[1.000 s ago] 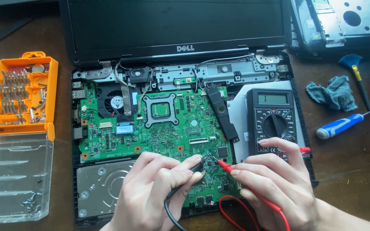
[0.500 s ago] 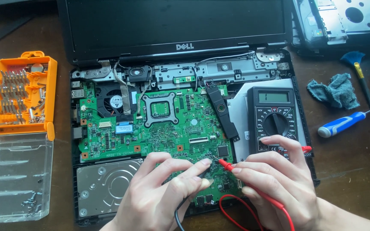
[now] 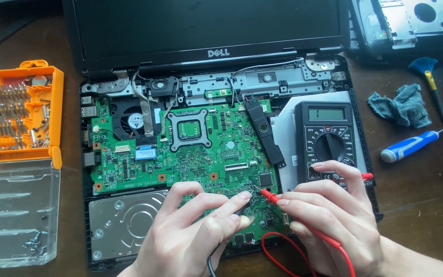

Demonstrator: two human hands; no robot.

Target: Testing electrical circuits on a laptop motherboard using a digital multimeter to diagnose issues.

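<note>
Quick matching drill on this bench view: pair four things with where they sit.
Things:
1. multimeter
2. bit case
3. hard drive
4. rag

Places:
A. far left of the table, beside the laptop
B. laptop's lower left bay, by the left hand
C. on the laptop's right side, above the right hand
D. on the table right of the laptop

Pairs: 1-C, 2-A, 3-B, 4-D
</note>
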